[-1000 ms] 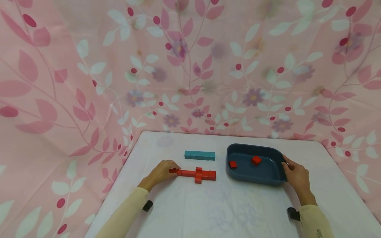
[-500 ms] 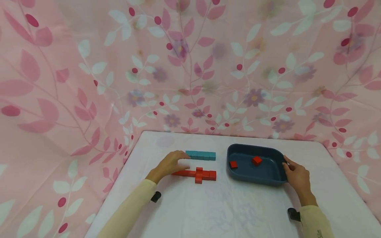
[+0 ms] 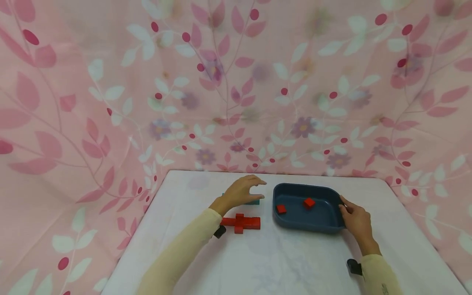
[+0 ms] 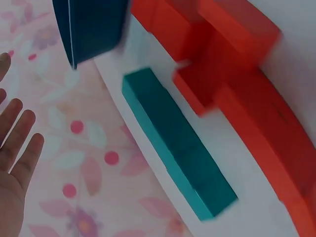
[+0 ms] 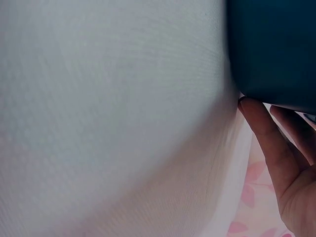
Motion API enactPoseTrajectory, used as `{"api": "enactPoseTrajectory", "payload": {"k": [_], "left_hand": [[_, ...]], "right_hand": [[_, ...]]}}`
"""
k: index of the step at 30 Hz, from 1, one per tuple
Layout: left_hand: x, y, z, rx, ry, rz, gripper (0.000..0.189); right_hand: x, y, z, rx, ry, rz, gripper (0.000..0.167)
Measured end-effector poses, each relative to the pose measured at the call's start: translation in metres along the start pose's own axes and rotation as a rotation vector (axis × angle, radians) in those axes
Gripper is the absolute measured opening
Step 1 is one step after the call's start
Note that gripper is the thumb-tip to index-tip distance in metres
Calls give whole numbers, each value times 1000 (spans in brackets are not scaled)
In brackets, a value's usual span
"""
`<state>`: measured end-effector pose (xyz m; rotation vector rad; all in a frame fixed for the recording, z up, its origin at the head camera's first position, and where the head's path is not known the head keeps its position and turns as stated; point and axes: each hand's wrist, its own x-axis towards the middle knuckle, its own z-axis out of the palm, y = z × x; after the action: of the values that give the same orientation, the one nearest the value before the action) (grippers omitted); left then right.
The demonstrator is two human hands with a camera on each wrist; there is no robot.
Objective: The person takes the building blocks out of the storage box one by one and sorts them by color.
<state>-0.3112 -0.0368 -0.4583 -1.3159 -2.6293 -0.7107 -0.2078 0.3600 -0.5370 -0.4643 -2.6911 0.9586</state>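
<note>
My left hand hovers over the row of teal blocks, partly hiding it, with thumb and fingers spread and nothing between them. In the left wrist view the whole teal row shows, lying straight beside the red blocks. Nearer me in the head view, the red blocks form a line with a crosspiece; my left wrist hides the line's left end. My right hand holds the right end of a dark blue tray, thumb against its corner. Inside lie two red blocks, apart from each other.
A white cloth covers the table. Pink floral fabric hangs behind it and along the sides. A black wrist device sits under the left sleeve, close above the red line; another is at the right wrist.
My left hand has left the left end of the red line and moved right and away from me, over the teal row toward the tray. The right hand stays on the tray.
</note>
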Motion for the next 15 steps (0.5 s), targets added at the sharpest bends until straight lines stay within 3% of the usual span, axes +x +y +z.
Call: {"api": "enactPoseTrajectory", "payload": {"k": [6, 15], "left_hand": [[30, 24, 21, -61, -70, -58, 57], [64, 50, 49, -103, -88, -93, 62]], "right_hand": [[1, 0, 0, 7, -13, 0, 43], [1, 2, 0, 5, 7, -17, 43]]}}
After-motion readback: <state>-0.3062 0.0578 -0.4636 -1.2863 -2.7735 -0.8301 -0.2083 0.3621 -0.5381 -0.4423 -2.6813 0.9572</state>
